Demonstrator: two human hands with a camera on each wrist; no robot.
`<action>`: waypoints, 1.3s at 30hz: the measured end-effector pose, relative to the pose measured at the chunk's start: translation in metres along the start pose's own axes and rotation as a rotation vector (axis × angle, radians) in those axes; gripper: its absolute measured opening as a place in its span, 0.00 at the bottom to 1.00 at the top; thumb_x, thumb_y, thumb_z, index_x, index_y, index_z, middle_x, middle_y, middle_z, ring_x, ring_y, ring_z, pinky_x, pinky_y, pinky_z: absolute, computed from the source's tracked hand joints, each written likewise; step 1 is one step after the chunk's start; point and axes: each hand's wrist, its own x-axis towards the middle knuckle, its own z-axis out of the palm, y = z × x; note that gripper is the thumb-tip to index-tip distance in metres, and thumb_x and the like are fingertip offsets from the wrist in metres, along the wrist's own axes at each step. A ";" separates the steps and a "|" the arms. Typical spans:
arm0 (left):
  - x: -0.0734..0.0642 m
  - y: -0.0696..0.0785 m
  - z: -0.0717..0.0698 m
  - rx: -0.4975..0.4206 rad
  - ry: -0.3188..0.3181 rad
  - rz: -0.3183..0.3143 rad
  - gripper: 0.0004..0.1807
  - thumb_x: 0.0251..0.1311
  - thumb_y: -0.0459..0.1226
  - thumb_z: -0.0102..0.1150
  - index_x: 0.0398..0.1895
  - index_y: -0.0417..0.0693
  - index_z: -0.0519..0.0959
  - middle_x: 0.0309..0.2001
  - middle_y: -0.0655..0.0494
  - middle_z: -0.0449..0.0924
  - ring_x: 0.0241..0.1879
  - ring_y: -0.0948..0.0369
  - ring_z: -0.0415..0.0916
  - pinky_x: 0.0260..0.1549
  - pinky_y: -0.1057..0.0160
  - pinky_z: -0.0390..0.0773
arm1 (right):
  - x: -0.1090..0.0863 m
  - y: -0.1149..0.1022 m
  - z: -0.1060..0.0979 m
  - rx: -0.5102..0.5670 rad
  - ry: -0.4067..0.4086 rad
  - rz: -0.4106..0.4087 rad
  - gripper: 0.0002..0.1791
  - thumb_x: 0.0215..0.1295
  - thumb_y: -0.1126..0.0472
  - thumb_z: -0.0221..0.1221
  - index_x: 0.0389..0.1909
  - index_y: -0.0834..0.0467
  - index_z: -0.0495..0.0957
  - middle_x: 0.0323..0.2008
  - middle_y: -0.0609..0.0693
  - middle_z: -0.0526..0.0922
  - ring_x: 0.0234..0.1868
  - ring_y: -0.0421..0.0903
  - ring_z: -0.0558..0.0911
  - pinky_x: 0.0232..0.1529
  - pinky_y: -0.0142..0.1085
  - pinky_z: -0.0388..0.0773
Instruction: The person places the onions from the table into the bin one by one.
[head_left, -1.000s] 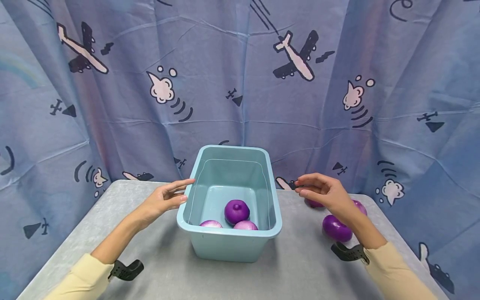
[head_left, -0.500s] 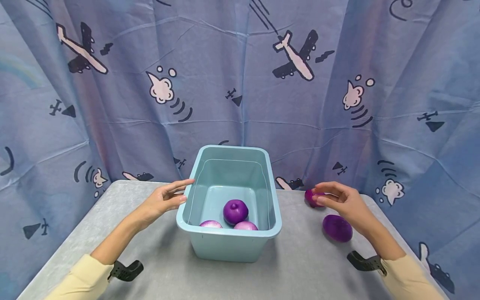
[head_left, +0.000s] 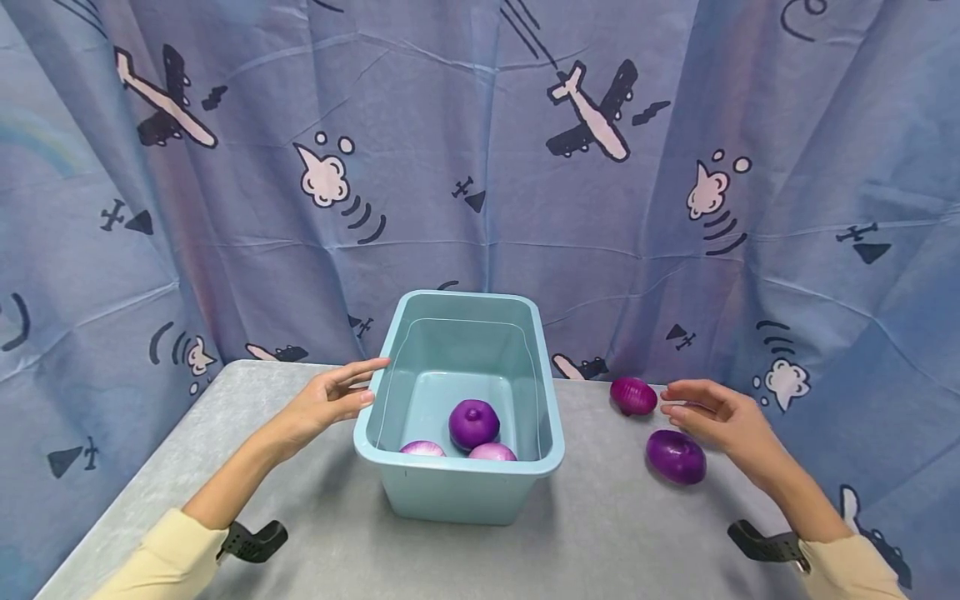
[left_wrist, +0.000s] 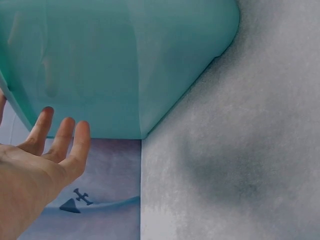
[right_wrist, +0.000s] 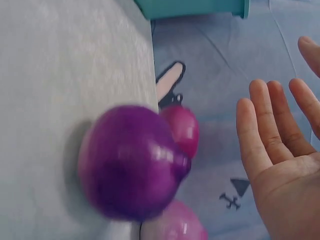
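My left hand point(head_left: 318, 408) touches the left rim of a light blue plastic bin point(head_left: 457, 492), fingers extended; its wrist view shows the fingers beside the bin's outer wall. Inside the bin lie a dark purple onion point(head_left: 473, 423) and two paler onions point(head_left: 492, 451), partly hidden by the front rim. On the right, my right hand point(head_left: 723, 421) hovers with relaxed fingers and holds nothing. Just left of its fingertips sits a magenta onion point(head_left: 633, 396); nearer me is a dark purple onion point(head_left: 676, 457). A pale pink onion point(right_wrist: 175, 225) shows in the right wrist view, hidden behind the hand in the head view.
Everything stands on a grey table point(head_left: 330, 550). A blue curtain point(head_left: 420, 208) printed with planes hangs right behind its back edge. Each wrist wears a black strap mount point(head_left: 255, 542).
My right hand has moved right, away from the bin and past the magenta onion, which is now uncovered. The left hand stays at the bin's rim.
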 end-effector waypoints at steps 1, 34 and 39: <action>0.000 0.000 0.000 -0.002 -0.001 0.000 0.30 0.71 0.38 0.59 0.76 0.50 0.67 0.69 0.38 0.66 0.60 0.49 0.74 0.54 0.48 0.76 | -0.002 0.001 -0.003 -0.002 0.004 0.003 0.20 0.73 0.67 0.61 0.61 0.70 0.73 0.53 0.51 0.84 0.51 0.44 0.85 0.47 0.35 0.82; -0.001 -0.001 0.001 0.002 0.009 0.005 0.30 0.73 0.38 0.58 0.76 0.50 0.67 0.69 0.39 0.66 0.61 0.49 0.73 0.55 0.44 0.74 | -0.059 0.053 -0.012 -0.215 0.016 0.293 0.42 0.72 0.53 0.64 0.76 0.66 0.54 0.68 0.73 0.63 0.64 0.72 0.69 0.49 0.49 0.81; -0.001 -0.002 0.002 0.006 0.009 -0.005 0.30 0.72 0.39 0.59 0.76 0.51 0.67 0.70 0.39 0.65 0.63 0.47 0.71 0.57 0.44 0.73 | -0.060 0.059 -0.009 -0.185 0.006 0.300 0.43 0.72 0.54 0.64 0.76 0.66 0.52 0.70 0.74 0.60 0.66 0.75 0.65 0.51 0.54 0.80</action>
